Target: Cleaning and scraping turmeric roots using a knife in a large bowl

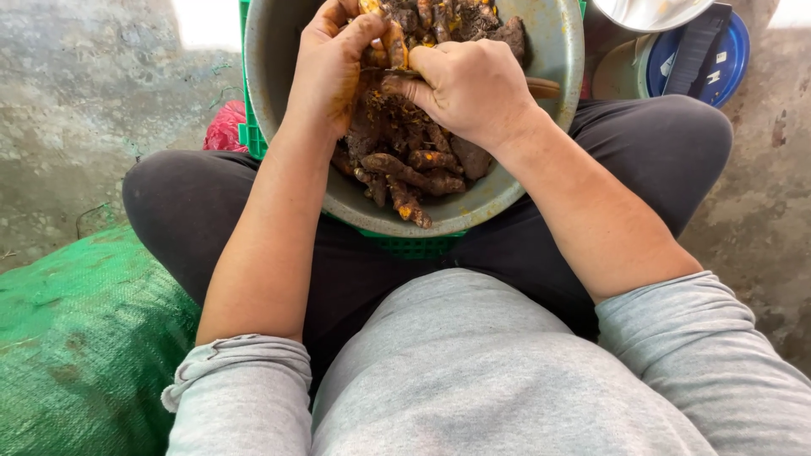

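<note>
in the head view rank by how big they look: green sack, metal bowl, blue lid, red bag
1. metal bowl
2. green sack, similar, nearer the camera and cut off, so unsure
3. blue lid
4. red bag, mostly hidden

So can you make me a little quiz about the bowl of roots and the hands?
1. True or false: the metal bowl rests on a green crate.
2. What does the left hand pinch? A) an orange-fleshed turmeric root B) a spoon C) a cloth
3. What lies beside the person's left knee, on the floor?

Key: 1 true. 2 A. 3 a green woven sack. The right hand grips something with a brown handle, likely a knife; its blade is hidden.
</note>
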